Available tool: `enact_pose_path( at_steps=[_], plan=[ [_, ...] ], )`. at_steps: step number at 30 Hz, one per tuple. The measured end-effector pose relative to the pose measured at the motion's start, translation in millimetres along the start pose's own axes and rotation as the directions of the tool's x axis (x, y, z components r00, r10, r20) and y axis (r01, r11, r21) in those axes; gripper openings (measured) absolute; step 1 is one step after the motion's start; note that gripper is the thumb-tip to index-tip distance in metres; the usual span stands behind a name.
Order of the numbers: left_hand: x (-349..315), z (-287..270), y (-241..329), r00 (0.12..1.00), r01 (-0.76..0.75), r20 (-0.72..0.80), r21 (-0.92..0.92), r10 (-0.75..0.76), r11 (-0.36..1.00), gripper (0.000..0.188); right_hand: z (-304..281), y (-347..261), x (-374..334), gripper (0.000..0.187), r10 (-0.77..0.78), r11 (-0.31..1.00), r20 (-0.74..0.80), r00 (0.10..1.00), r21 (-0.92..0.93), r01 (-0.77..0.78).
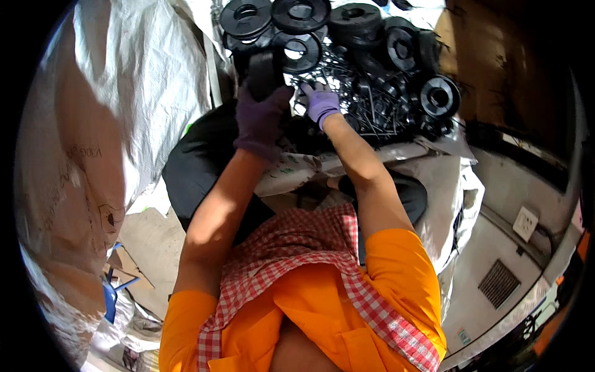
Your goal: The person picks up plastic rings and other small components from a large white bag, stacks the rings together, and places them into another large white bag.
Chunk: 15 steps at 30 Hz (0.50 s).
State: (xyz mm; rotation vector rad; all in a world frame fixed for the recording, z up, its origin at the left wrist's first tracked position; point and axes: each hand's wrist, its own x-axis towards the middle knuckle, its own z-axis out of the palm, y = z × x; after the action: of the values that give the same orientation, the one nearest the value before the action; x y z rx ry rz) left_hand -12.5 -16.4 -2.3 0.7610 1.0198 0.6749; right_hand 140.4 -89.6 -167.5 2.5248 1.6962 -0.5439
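Both my hands wear purple gloves. My left hand [259, 118] is closed around a dark black plastic piece [264, 71], which stands up from the grip; shadow and blur hide its exact shape. To its right, my right hand [320, 104] reaches over the near edge of a heap of small black plastic parts [375, 102]. Its fingers are apart, with the tips at the loose pieces, and I see nothing held in them. Round black flanged discs with centre holes, like spool ends [301, 13], lie stacked beyond the hands.
A large white woven sack [142, 80] fills the left side. More black discs [440, 96] lie at the heap's right end. A brown board [483, 62] stands behind, and a pale panel with a vent [499, 284] and a wall socket [525, 223] is at right.
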Motion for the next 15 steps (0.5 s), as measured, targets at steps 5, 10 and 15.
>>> enact_pose_path(
  at_steps=[5,10,15],
  plan=[
    [14.9,1.9,-18.3,1.000,-0.016,-0.009,0.173,0.018,0.985,0.058,4.2,50.5,1.7,0.041,0.153,0.985,-0.059,0.986,0.084,-0.148],
    [13.3,10.4,-22.0,0.997,0.063,0.029,0.229,-0.072,0.971,0.051,-53.4,69.1,-43.2,0.023,0.484,0.723,-0.415,0.770,0.685,-0.085],
    [-22.1,18.2,-15.9,0.784,0.335,0.572,-0.061,-0.242,0.940,0.039,-88.7,-7.3,-94.5,0.022,0.244,0.776,-0.553,0.797,0.604,0.181]
  ],
)
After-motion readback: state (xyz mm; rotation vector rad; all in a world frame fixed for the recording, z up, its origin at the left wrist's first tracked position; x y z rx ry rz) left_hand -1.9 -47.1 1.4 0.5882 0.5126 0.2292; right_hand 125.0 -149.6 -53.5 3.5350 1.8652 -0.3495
